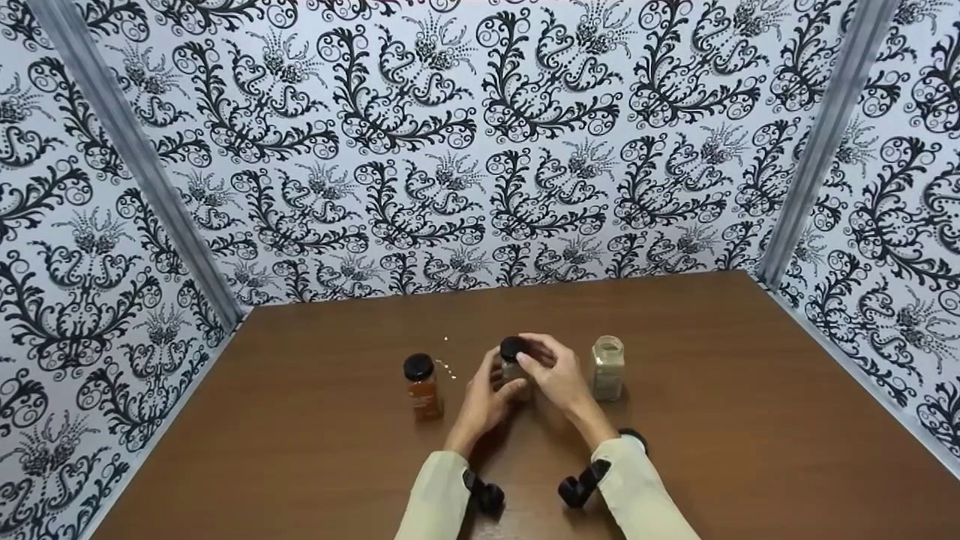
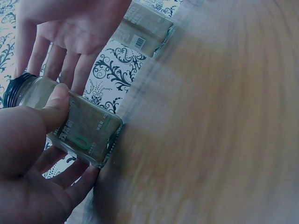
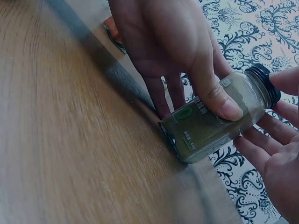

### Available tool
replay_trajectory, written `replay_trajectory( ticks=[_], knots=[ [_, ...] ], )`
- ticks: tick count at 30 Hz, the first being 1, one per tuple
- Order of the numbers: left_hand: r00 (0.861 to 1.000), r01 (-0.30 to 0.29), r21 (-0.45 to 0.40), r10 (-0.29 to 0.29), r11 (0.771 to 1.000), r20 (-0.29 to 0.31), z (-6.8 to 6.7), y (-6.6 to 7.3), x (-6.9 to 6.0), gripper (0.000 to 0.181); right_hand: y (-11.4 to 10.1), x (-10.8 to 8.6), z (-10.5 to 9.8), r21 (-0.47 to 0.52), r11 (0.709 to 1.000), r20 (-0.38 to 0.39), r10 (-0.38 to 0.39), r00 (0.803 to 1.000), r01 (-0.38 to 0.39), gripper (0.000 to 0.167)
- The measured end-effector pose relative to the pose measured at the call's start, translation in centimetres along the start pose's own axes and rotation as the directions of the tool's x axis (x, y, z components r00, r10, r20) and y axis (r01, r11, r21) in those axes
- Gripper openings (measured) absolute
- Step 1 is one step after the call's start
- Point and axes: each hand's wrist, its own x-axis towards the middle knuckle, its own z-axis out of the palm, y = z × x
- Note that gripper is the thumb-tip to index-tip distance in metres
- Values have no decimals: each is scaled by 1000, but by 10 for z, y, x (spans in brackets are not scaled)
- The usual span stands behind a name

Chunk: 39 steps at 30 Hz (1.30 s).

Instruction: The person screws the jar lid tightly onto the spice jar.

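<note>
A square glass spice jar of brownish-green powder, with a green mark on its label, stands on the table between both hands. My left hand grips the jar's body, its thumb across the front and its fingers around the far side. At the top, my right hand pinches the black cap between thumb and fingers. The cap sits on the jar's neck; whether it is tight I cannot tell. To the right stands a lidless glass jar of pale powder.
Left of the hands stands a black-capped jar of orange-red powder. A loose black lid lies by the right wrist, partly hidden by the sleeve. Small white bits lie on the brown table. Patterned walls enclose its back and sides.
</note>
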Motion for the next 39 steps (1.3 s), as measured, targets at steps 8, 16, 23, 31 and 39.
replay_trajectory(
  ticks=[8,16,23,31,39],
  knots=[
    [1000,-15,-16,15,1000,-8,0,0,1,57,-2,0,1,9,1000,-16,19,1000,-19,29],
    [1000,-11,-36,10,999,-14,-1,0,1,59,-1,1,2,8,999,-18,49,999,-49,37],
    [1000,5,3,-5,1000,-5,0,-2,1,59,2,1,0,-39,999,-2,15,1000,-15,40],
    [1000,4,7,-4,1000,-10,1,-3,2,57,3,0,1,-60,998,-11,-20,1000,19,34],
    [1000,-1,-13,1,1000,-14,1,-3,2,56,2,0,2,5,1000,-22,-5,1000,5,31]
  ],
)
